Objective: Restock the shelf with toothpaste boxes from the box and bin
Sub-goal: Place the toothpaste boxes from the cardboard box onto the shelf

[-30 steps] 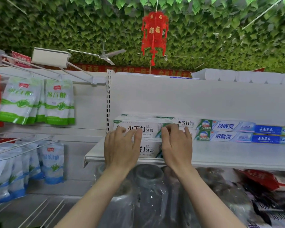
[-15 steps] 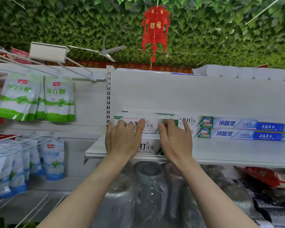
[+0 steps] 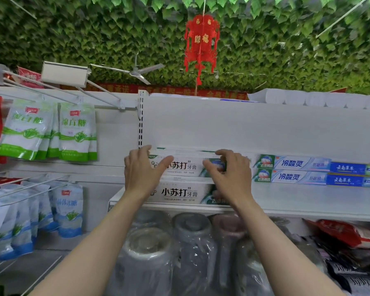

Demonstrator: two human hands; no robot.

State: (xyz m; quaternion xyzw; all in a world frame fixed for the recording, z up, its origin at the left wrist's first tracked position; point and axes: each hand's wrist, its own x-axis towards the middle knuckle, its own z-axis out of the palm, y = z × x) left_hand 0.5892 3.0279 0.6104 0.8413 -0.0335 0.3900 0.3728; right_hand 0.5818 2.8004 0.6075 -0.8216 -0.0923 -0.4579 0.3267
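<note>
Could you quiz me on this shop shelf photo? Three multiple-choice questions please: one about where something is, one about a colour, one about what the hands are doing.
1. Where does the red lantern hang?
A. Above the shelf, from the leafy ceiling
B. Under the shelf
C. On the floor

2. What colour are the toothpaste boxes at the far right of the shelf?
A. Yellow
B. Blue
C. Black

3. What are the left hand and right hand doing?
A. Hanging idle
B. Holding a bottle
C. Gripping the upper white toothpaste box

Answers: 1 A, it dangles among the green leaves. 2 B, their fronts are blue. 3 C, fingers over its top, thumbs on its front.
</note>
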